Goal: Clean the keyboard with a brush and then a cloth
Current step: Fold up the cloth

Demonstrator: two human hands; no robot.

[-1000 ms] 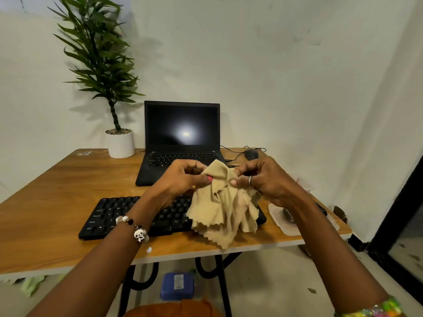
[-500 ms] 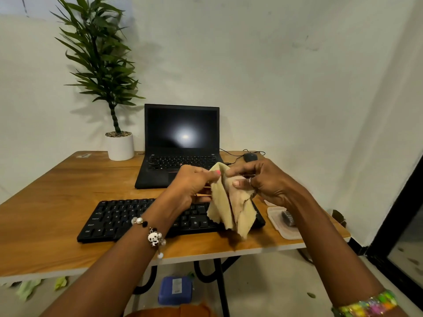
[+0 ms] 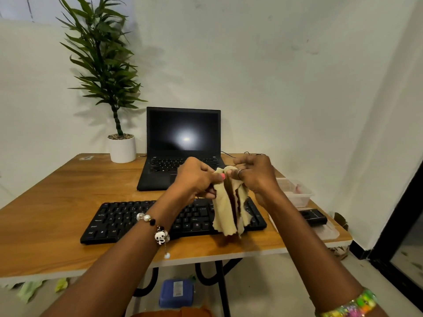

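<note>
Above the desk [image 3: 57, 202], left hand [image 3: 194, 179] and right hand [image 3: 256, 175] pinch cloth [image 3: 225, 209].

Cloth [image 3: 225, 209] pale tan, plain, edges zigzag-cut. Keyboard [image 3: 128, 219] black with white legends. Laptop [image 3: 183, 143] black, dark screen with a whitish glare spot. Tabletop [image 3: 57, 197] warm orange-brown woodgrain, pale edge. Plant [image 3: 103, 65] dark green leaves, white pot [image 3: 122, 148]. Wall off-white. Bracelet [image 3: 155, 229] on left wrist: white and black beads, panda charm. Right-wrist band [image 3: 350, 305] multicoloured, green, pink, yellow. Blue box [image 3: 176, 292] on the floor. Pink thumbnail.
</note>
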